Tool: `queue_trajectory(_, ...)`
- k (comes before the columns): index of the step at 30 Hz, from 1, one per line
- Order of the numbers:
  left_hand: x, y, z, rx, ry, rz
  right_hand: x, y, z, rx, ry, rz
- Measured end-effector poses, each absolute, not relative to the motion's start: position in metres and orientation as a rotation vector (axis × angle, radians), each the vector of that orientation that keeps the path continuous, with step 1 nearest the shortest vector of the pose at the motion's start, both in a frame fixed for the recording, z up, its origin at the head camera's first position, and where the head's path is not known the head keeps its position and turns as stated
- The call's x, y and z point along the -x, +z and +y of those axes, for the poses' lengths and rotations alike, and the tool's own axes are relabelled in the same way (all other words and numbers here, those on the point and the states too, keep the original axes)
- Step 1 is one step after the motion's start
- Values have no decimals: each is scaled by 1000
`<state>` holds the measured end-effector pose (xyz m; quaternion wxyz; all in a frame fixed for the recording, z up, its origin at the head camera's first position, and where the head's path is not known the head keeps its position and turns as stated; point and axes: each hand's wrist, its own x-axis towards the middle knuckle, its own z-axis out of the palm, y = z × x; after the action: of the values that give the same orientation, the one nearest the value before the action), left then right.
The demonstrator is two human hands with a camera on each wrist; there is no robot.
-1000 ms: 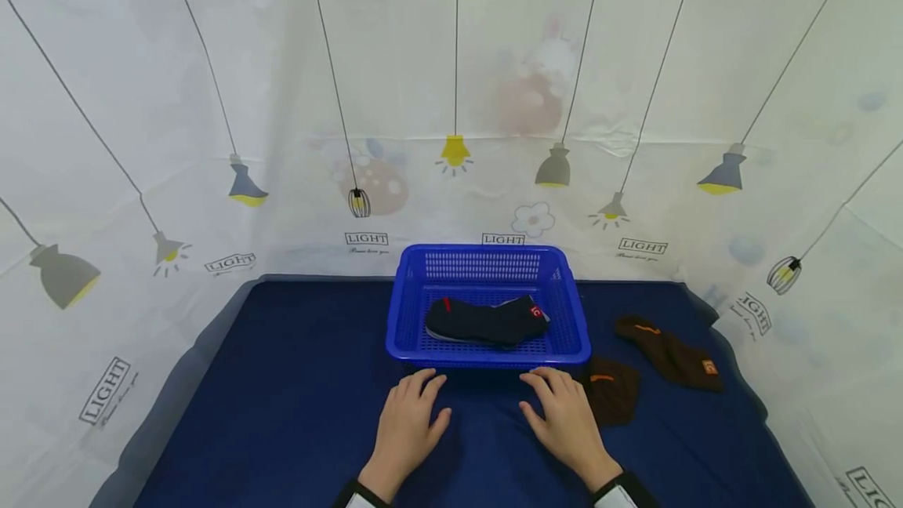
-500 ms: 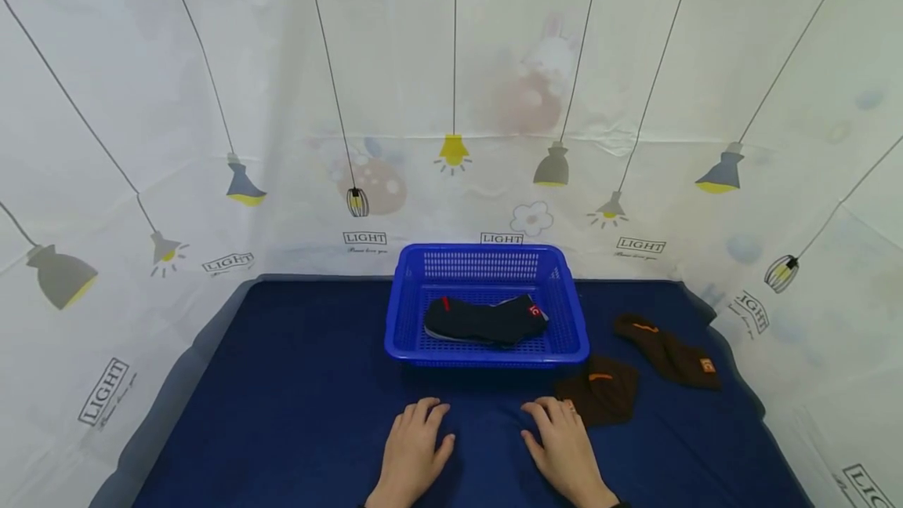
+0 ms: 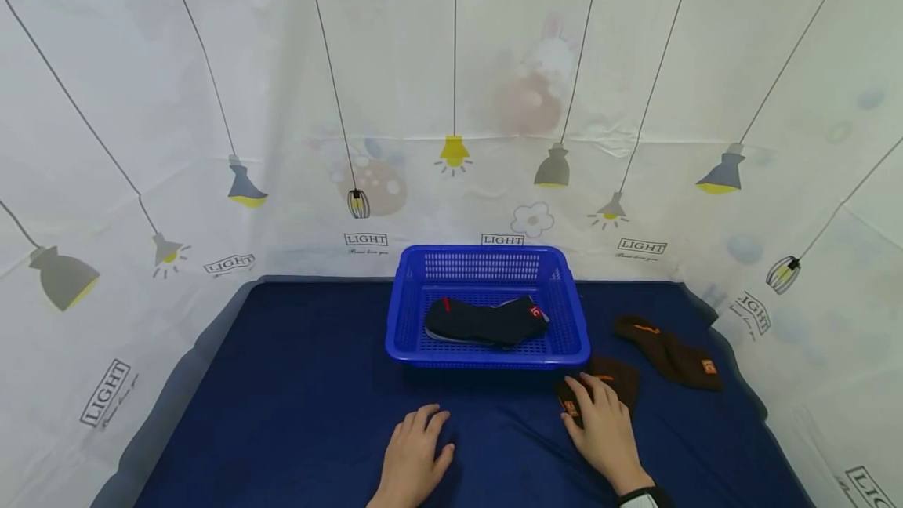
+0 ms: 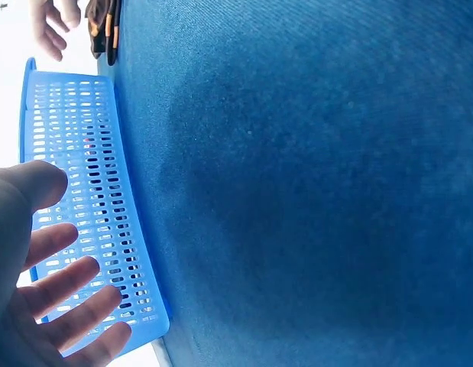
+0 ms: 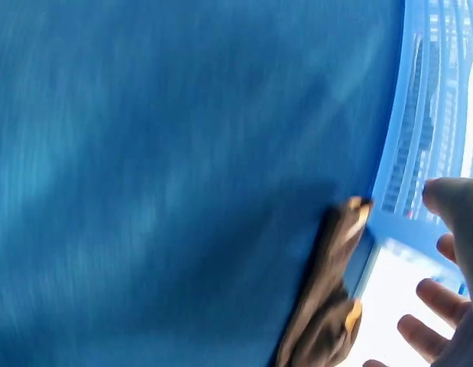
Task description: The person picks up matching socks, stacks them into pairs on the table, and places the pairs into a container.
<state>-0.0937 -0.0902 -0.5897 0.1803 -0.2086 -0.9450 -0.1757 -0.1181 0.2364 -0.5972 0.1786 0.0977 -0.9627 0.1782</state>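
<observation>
Right hand [image 3: 603,429] is the mover: half a second back it lay level with the left, short of the basket [image 3: 487,359]; now it has swung outward and hangs over the near brown sock [image 3: 626,382], covering part of it in the head view. Both wrist views show a gap between fingers and sock, so contact not made. Fingers loosely bent and spread, pinching nothing. Left hand [image 3: 412,449] much as it was then, in front of the basket's left half, fingers apart, nothing in them; whether it rests on the table [image 3: 282,382] cannot be told. A second ago both hands were close up to the basket's near edge. Basket itself unmoved, dark socks [image 3: 487,324] lying across its floor, a paler layer just showing beneath. Near brown sock flat on the table, just beside the basket's near right corner, an orange tag peeping out by the thumb; touching the basket or not, unclear. Far brown sock [image 3: 670,359] stretched out farther right, apart from both hands. Reading: attention seems to have passed from basket to near sock, with the right hand working alone; nothing gripped so far, both brown socks outside the basket.
</observation>
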Motion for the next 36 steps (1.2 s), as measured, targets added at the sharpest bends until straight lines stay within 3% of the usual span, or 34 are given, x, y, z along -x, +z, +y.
queue_trajectory(17, 98, -583, -93, 595, -447, -2734, 135, -605, 276, -165, 519, -2874)
queue_trajectory(36, 95, -587, -84, 577, -465, -2779, 152, -622, 288, -221, 474, -2848)
